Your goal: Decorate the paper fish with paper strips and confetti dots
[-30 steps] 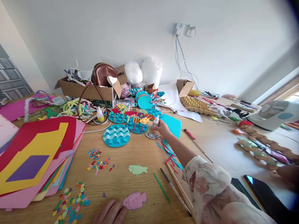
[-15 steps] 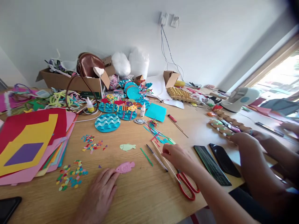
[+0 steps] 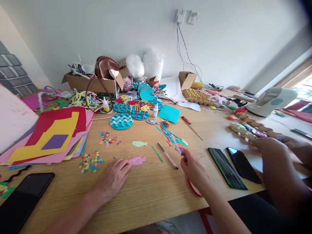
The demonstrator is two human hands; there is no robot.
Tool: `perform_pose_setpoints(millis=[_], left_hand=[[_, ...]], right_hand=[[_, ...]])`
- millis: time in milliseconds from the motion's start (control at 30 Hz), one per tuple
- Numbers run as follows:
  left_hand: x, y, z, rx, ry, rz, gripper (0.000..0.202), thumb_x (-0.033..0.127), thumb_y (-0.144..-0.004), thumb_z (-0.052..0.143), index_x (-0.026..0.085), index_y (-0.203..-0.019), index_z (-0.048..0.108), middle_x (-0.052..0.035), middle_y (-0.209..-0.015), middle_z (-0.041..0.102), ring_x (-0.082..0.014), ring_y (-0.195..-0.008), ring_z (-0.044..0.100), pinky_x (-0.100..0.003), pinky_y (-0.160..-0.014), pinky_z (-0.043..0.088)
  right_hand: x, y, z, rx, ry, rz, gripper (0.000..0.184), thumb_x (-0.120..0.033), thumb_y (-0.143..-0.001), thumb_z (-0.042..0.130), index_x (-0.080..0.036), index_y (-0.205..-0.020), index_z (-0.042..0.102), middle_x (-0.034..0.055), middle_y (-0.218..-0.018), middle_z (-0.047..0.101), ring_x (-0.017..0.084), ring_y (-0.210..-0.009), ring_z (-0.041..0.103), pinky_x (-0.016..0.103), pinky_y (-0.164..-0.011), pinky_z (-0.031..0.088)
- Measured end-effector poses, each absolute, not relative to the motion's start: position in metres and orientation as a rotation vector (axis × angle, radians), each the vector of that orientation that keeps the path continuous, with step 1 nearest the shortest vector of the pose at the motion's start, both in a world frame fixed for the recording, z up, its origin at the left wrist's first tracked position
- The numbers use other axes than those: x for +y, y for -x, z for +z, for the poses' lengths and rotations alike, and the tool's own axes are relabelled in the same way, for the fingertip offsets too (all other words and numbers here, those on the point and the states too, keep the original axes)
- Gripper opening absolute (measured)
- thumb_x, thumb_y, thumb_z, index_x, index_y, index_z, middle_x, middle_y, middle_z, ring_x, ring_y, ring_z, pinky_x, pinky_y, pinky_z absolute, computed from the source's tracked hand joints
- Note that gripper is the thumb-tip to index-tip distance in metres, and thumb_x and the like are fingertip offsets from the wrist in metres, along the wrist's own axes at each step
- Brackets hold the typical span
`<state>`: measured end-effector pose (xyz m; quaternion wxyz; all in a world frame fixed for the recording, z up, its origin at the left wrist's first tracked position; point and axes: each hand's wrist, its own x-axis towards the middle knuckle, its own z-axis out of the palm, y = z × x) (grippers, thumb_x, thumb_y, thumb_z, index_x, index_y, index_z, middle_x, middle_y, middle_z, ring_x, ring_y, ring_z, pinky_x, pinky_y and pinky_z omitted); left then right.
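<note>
My left hand (image 3: 114, 178) lies on the table, fingers stretched out. Its fingertips touch the left end of a pink paper fish (image 3: 137, 161). In my right hand (image 3: 193, 167), closed in a pinch, is a thin pale stick (image 3: 176, 143) that points away from me over paper scraps. Red-handled scissors (image 3: 195, 191) lie mostly hidden beneath the right hand and wrist. Between the hands are a pen (image 3: 167, 156) and a narrow green strip (image 3: 157, 154). Just beyond the pink fish rests a pale green paper fish (image 3: 139, 144).
Small confetti dots (image 3: 91, 161) and coloured paper sheets (image 3: 81, 125) lie left. A phone (image 3: 28, 198) is at near left; two more phones (image 3: 226, 169) lie right, beside another person's arm (image 3: 273, 162). Blue wavy discs (image 3: 121, 121) and glue bottles (image 3: 155, 111) stand farther back.
The camera view has shifted, showing more of the left side. My right hand has lifted the stick from over the scissors and now covers most of them. My left hand stays at the pink fish.
</note>
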<state>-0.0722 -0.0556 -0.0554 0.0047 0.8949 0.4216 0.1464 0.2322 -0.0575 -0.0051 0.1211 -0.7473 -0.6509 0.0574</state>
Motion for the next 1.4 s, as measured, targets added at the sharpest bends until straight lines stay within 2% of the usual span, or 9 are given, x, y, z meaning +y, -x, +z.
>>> perform_pose_setpoints(millis=[167, 333, 533, 700, 767, 1000, 1100, 1200, 1400], left_hand=[[-0.057, 0.072, -0.058, 1.296, -2.875, 0.448, 0.031, 0.010, -0.079, 0.046, 0.015, -0.109, 0.053, -0.0065, -0.110, 0.056, -0.0207, -0.103, 0.048, -0.038, -0.091, 0.043], [-0.055, 0.067, -0.054, 1.283, -2.904, 0.460, 0.027, 0.010, -0.078, 0.049, 0.015, -0.104, 0.055, -0.0073, -0.106, 0.058, -0.0220, -0.101, 0.049, -0.039, -0.089, 0.044], [-0.054, 0.066, -0.049, 1.252, -2.792, 0.639, 0.027, 0.007, -0.078, 0.046, 0.018, -0.101, 0.055, -0.0056, -0.101, 0.059, -0.0198, -0.096, 0.053, -0.037, -0.085, 0.046], [-0.046, 0.052, -0.006, 1.118, -2.504, 0.735, 0.024, 0.009, -0.083, 0.042, 0.020, -0.098, 0.058, -0.0013, -0.088, 0.061, -0.0121, -0.082, 0.057, -0.023, -0.074, 0.047], [-0.030, 0.035, 0.013, 1.134, -2.449, 0.765, 0.019, 0.013, -0.083, 0.044, 0.019, -0.092, 0.059, -0.0013, -0.085, 0.061, -0.0125, -0.082, 0.057, -0.023, -0.074, 0.046], [0.050, -0.054, 0.015, 1.273, -2.394, 0.546, 0.034, 0.018, -0.070, 0.061, 0.016, -0.104, 0.057, -0.0032, -0.089, 0.060, -0.0144, -0.078, 0.056, -0.024, -0.070, 0.044], [0.070, -0.078, 0.003, 1.235, -2.432, 0.474, 0.014, 0.018, -0.073, 0.055, 0.015, -0.084, 0.062, -0.0010, -0.075, 0.060, -0.0135, -0.071, 0.056, -0.022, -0.064, 0.042], [0.081, -0.090, -0.006, 1.208, -2.483, 0.416, 0.014, 0.015, -0.076, 0.049, 0.015, -0.072, 0.062, -0.0018, -0.070, 0.060, -0.0144, -0.070, 0.056, -0.023, -0.064, 0.041], [0.087, -0.106, -0.013, 1.100, -2.602, 0.305, 0.019, 0.010, -0.078, 0.043, 0.013, -0.084, 0.061, -0.0072, -0.079, 0.062, -0.0173, -0.076, 0.057, -0.026, -0.069, 0.043]], right_hand=[[-0.094, -0.212, -0.004, -1.915, 1.705, 0.263, 0.025, -0.022, -0.079, 0.041, -0.018, -0.103, 0.046, -0.0019, -0.065, 0.054, 0.011, -0.053, 0.050, 0.022, -0.052, 0.036], [-0.098, -0.194, -0.019, -1.813, 1.644, 0.540, 0.022, -0.022, -0.078, 0.042, -0.019, -0.097, 0.053, -0.0016, -0.063, 0.052, 0.012, -0.054, 0.049, 0.023, -0.052, 0.037], [-0.077, -0.211, -0.013, -1.243, 1.481, 0.991, 0.026, -0.031, -0.074, 0.052, -0.019, -0.096, 0.052, -0.0058, -0.059, 0.042, 0.006, -0.041, 0.036, 0.020, -0.038, 0.027], [-0.074, -0.218, -0.005, -0.947, 1.287, 1.225, 0.027, -0.032, -0.070, 0.060, -0.018, -0.093, 0.053, -0.0068, -0.057, 0.042, 0.003, -0.038, 0.028, 0.018, -0.037, 0.017], [-0.074, -0.222, -0.005, -0.876, 1.249, 1.296, 0.028, -0.030, -0.070, 0.062, -0.018, -0.093, 0.054, -0.0066, -0.057, 0.043, 0.002, -0.039, 0.027, 0.017, -0.038, 0.016], [-0.076, -0.233, -0.003, -0.774, 1.157, 1.378, 0.030, -0.030, -0.067, 0.067, -0.018, -0.092, 0.058, -0.0057, -0.056, 0.042, 0.002, -0.040, 0.028, 0.016, -0.036, 0.018], [-0.078, -0.238, -0.002, -0.743, 1.146, 1.392, 0.030, -0.030, -0.066, 0.068, -0.018, -0.091, 0.059, -0.0055, -0.056, 0.042, 0.002, -0.039, 0.027, 0.015, -0.035, 0.018], [-0.081, -0.247, 0.000, -0.703, 1.124, 1.407, 0.025, -0.029, -0.068, 0.066, -0.019, -0.091, 0.059, -0.0054, -0.057, 0.043, 0.001, -0.037, 0.027, 0.014, -0.035, 0.018], [-0.089, -0.261, 0.005, -0.676, 0.945, 1.350, 0.018, -0.025, -0.072, 0.060, -0.022, -0.089, 0.058, -0.0074, -0.051, 0.034, 0.002, -0.036, 0.020, 0.014, -0.033, 0.017]])
